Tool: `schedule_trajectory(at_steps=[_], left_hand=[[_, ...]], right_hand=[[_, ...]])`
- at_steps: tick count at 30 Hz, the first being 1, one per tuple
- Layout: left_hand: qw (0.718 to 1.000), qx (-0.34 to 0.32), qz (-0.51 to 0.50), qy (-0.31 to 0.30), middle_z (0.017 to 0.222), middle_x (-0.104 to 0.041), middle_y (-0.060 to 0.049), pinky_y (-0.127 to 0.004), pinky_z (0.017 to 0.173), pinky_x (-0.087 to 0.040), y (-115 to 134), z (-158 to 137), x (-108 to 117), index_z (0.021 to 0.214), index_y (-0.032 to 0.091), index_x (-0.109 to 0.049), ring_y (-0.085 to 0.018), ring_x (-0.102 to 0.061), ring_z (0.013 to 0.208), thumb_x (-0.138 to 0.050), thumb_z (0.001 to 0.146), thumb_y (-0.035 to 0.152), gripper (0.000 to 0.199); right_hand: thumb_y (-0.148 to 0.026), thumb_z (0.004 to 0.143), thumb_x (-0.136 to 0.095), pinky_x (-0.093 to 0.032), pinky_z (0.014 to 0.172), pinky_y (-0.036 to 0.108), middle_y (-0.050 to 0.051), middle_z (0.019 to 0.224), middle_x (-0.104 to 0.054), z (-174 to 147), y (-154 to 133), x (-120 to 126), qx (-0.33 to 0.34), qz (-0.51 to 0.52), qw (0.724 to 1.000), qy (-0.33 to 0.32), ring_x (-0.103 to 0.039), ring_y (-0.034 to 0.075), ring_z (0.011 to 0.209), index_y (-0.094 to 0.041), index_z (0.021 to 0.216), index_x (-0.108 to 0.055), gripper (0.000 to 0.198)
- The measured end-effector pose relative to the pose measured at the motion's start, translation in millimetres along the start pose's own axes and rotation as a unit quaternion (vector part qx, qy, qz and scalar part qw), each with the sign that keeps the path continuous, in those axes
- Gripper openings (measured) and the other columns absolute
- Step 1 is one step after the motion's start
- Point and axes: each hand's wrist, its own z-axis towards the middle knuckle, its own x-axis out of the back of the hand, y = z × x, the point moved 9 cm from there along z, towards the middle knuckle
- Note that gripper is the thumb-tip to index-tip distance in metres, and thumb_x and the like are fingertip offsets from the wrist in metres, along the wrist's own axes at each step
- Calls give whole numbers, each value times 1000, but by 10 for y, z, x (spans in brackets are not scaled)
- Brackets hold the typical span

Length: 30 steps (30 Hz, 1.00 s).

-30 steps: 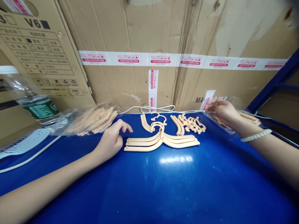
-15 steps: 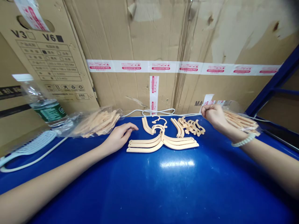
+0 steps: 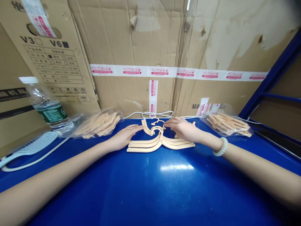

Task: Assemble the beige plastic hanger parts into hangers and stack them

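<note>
hangers point(image 3: 152, 148) just beside left grip point(image 3: 121, 137)

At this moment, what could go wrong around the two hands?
The right hand mostly hides the small, curved, beige pieces, so one might be knocked unseen. It could also brush the three wing-shaped, beige, plastic-looking hangers close by and spread them. The left hand, beside their ends, might nudge them too.

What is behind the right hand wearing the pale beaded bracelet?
Beige curved pieces peek out beyond the right hand and below its fingers, on the glossy blue tabletop. Whatever else the hand covers, including how many pieces, cannot be seen.
</note>
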Motion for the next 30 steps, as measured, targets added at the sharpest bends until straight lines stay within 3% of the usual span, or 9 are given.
schedule_trajectory(at_steps=[10,16,20,24,30], left_hand=[[999,-27,34,-29,138,-58,-10,-46,107,-41,48,-21,-35,136,21,-51,-23,-51,126,-41,89,3,52],[996,-36,49,-61,151,-44,-8,-48,113,-34,51,-36,-74,144,22,-42,-26,-36,140,-40,76,-7,74],[995,-44,56,-67,150,-46,-5,-45,111,-36,73,-41,-83,145,25,-40,-24,-38,138,-38,73,-9,79],[996,-44,66,-38,142,-51,-11,-47,106,-40,79,-45,-57,139,22,-48,-25,-45,129,-39,80,-6,66],[998,-41,56,-3,117,-60,-14,-44,92,-47,99,-46,10,113,15,-64,-26,-54,108,-42,96,14,28]], right_hand=[[-7,85,-59,-44,95,47,12,109,-68,189,129,-220,24,13,1000,-10,-57,29,104,-17,112,-69,31],[-9,82,-61,-48,87,39,9,88,-69,331,227,-213,0,81,997,9,-61,24,89,-18,83,-73,15],[-16,83,-61,-49,81,37,8,90,-69,328,327,-100,-54,152,986,52,-62,22,84,-19,85,-72,11],[-30,83,-63,-50,68,34,8,89,-68,198,433,37,-134,248,955,95,-62,19,76,-17,89,-68,15],[-50,86,-60,-50,59,28,-1,72,-58,-155,261,100,-205,430,873,108,-59,13,62,-20,99,-57,33]])
